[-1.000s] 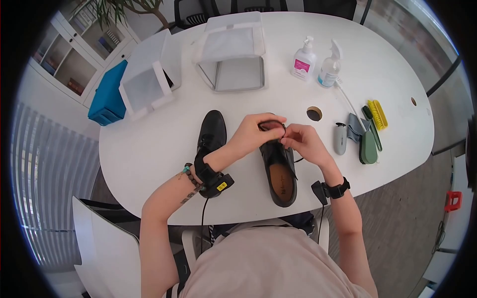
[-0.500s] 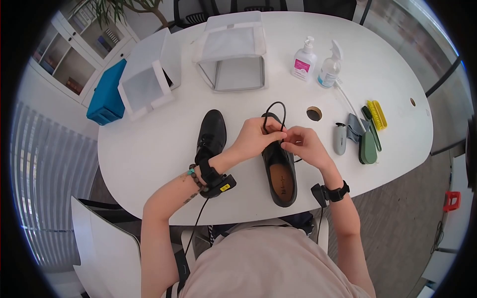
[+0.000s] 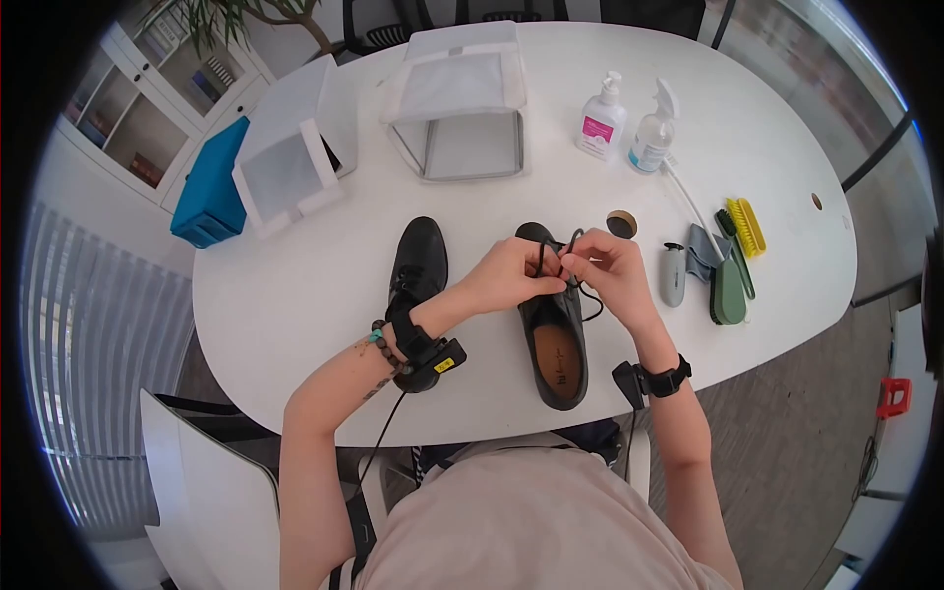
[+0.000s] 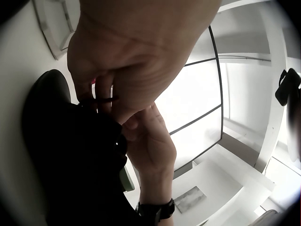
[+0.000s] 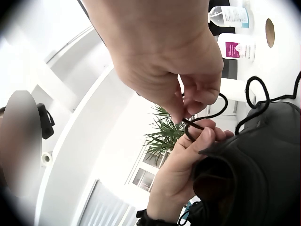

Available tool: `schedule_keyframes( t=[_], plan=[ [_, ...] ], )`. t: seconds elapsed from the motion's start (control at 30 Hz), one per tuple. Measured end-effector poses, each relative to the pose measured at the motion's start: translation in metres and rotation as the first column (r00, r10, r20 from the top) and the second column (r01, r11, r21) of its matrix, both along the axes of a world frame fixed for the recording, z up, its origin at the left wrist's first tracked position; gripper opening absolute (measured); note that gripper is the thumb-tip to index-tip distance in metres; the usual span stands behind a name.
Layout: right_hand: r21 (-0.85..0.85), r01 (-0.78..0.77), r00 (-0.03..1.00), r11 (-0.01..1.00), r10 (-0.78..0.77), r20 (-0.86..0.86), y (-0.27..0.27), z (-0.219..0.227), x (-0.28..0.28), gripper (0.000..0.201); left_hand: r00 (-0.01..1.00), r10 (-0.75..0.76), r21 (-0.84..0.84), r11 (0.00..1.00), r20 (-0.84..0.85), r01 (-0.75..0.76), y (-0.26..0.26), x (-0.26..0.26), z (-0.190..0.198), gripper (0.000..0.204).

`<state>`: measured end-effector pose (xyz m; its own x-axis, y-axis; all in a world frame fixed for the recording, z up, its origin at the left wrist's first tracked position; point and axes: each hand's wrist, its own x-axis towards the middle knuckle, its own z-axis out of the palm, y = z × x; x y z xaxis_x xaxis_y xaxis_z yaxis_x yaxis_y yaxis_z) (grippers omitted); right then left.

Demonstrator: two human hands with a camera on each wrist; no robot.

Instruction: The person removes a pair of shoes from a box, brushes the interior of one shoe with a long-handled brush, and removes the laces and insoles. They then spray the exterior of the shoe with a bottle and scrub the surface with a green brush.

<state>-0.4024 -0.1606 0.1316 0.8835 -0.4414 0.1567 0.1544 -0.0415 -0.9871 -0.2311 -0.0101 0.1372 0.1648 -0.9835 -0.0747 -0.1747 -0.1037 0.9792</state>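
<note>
A black lace-up shoe (image 3: 557, 339) with a tan insole lies on the white table, its toe pointing away from me. Over its front, my left hand (image 3: 509, 273) pinches a black shoelace (image 5: 256, 96) between thumb and fingers. Opposite it, my right hand (image 3: 612, 277) pinches another stretch of the lace, which bends in a small loop at the fingertips in the right wrist view. The two hands nearly meet above the tongue. A slack lace end hangs at the shoe's right side. The matching black shoe (image 3: 420, 264) stands to the left, partly hidden behind my left wrist.
Two whitish boxes with clear panels (image 3: 457, 93) and a teal case (image 3: 212, 187) stand at the back left. A pump bottle (image 3: 598, 123) and spray bottle (image 3: 653, 138) are behind. Brushes (image 3: 729, 293), a grey cloth and a grey tube (image 3: 673, 275) lie right, near a table hole.
First the left hand held a dark loop near the toe; then a tall lace loop stood up. Now that loop is lower, and the right hand has risen slightly, drawing lace into a second loop.
</note>
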Motion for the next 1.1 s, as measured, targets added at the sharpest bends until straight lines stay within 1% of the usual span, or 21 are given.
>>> schedule_keyframes(
  t=[0.1,0.17,0.27,0.3,0.33,0.37,0.43,0.5,0.57,0.6,0.63,0.7,0.73,0.77,0.83,0.9,0.93,0.97,1.0,1.07,1.1],
  plan=[
    [-0.066,0.016,1.0,0.998,-0.016,-0.005,-0.001,0.0,0.0,0.006,0.999,0.049,0.033,0.998,0.009,-0.049,0.001,-0.003,0.011,0.008],
    [-0.029,0.003,0.992,1.0,-0.006,-0.126,-0.003,0.007,-0.004,0.008,0.996,0.094,0.039,0.995,-0.004,-0.093,-0.001,-0.004,0.012,0.008],
    [-0.015,-0.004,0.983,1.0,0.001,-0.186,0.004,0.013,-0.01,0.022,0.985,0.125,-0.003,0.992,-0.119,-0.126,0.001,-0.003,0.014,0.013],
    [-0.013,-0.006,0.982,1.0,0.003,-0.187,0.005,0.011,-0.012,0.022,0.959,0.173,0.007,0.984,-0.223,-0.176,0.004,-0.004,0.025,0.017],
    [-0.145,-0.021,0.982,0.989,-0.007,-0.191,0.006,0.008,-0.013,0.028,0.92,0.219,0.021,0.974,-0.324,-0.225,0.008,-0.003,0.032,0.021],
    [-0.275,-0.036,0.981,0.961,-0.019,-0.193,0.007,0.008,-0.014,0.035,0.92,0.22,0.022,0.974,-0.325,-0.225,0.017,0.006,0.033,0.021],
    [-0.302,-0.071,0.973,0.951,0.0,-0.229,0.006,0.01,-0.016,0.039,0.882,0.144,0.012,0.988,-0.45,-0.155,0.034,0.024,0.039,0.023],
    [-0.327,-0.112,0.963,0.938,0.022,-0.268,0.007,0.012,-0.018,0.043,0.89,0.206,0.032,0.977,-0.407,-0.212,0.046,0.026,0.041,0.022],
    [-0.326,-0.161,0.954,0.932,0.063,-0.292,0.008,0.013,-0.018,0.048,0.974,0.107,0.134,0.988,-0.2,-0.081,0.061,0.035,0.04,0.027],
    [-0.326,-0.163,0.955,0.931,0.065,-0.291,0.009,0.012,-0.017,0.048,0.992,0.091,0.253,0.965,-0.084,-0.067,0.065,0.034,0.043,0.033],
    [-0.386,-0.17,0.955,0.907,0.055,-0.291,0.01,0.011,-0.017,0.048,0.992,0.095,0.254,0.965,-0.084,-0.07,0.067,0.033,0.042,0.033],
    [-0.446,-0.178,0.956,0.877,0.047,-0.29,0.011,0.009,-0.014,0.048,0.971,-0.143,0.407,0.912,0.193,0.053,0.072,0.032,0.041,0.034],
    [-0.444,-0.184,0.954,0.877,0.051,-0.294,0.011,0.009,-0.013,0.045,0.952,-0.208,0.47,0.879,0.225,0.081,0.071,0.031,0.044,0.035],
    [-0.443,-0.189,0.953,0.877,0.055,-0.298,0.012,0.009,-0.012,0.042,0.953,-0.204,0.469,0.88,0.225,0.078,0.073,0.031,0.037,0.035],
    [-0.51,-0.181,0.95,0.841,0.014,-0.313,0.017,0.014,-0.009,0.038,0.884,-0.286,0.307,0.935,0.37,0.174,0.075,0.027,0.028,0.037],
    [-0.576,-0.171,0.946,0.8,-0.031,-0.324,0.023,0.021,-0.005,0.035,0.84,-0.333,0.369,0.913,0.428,0.174,0.071,0.023,0.024,0.043],
    [-0.67,-0.169,0.946,0.723,-0.073,-0.317,0.027,0.024,-0.003,0.032,0.835,-0.156,0.199,0.978,0.528,0.057,0.068,0.017,0.022,0.048],
    [-0.754,-0.168,0.946,0.635,-0.112,-0.305,0.031,0.025,-0.002,0.028,0.805,0.035,0.015,0.998,0.592,-0.054,0.066,0.011,0.02,0.053],
    [-0.755,-0.173,0.946,0.633,-0.108,-0.307,0.031,0.024,0.0,0.028,0.806,0.04,0.014,0.998,0.591,-0.059,0.061,0.005,0.024,0.053],
    [-0.825,-0.153,0.955,0.544,-0.133,-0.265,0.031,0.017,0.005,0.021,0.849,-0.086,0.13,0.991,0.522,0.02,0.048,-0.005,0.037,0.061],
    [-0.826,-0.155,0.955,0.542,-0.13,-0.265,0.031,0.016,0.006,0.021,0.849,-0.082,0.127,0.992,0.521,0.017,0.045,-0.008,0.032,0.061]
  ],
)
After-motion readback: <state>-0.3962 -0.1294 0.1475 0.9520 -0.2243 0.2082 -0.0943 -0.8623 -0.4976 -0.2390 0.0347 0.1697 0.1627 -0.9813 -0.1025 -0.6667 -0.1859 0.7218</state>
